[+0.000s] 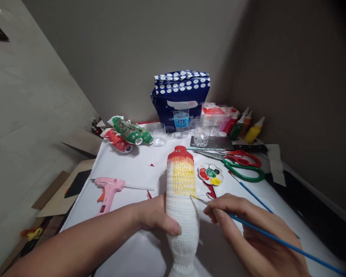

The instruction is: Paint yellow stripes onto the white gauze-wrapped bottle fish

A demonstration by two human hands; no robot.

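Observation:
A white, gauze-textured bottle shape stands out in the middle, its neck painted red and its upper body yellow. My left hand is wrapped round its left side, the thumb across the front. Between the fingers of my right hand is a blue paintbrush, whose yellow tip touches the bottle shape at the lower edge of the yellow paint. A flower-shaped palette with red, green, dark and yellow paint lies to the right of the bottle shape.
A pink glue gun lies at left. Red and green fish shapes, a blue bag and clear cups are at the back. Scissors, a knife, another brush and paint bottles are at right.

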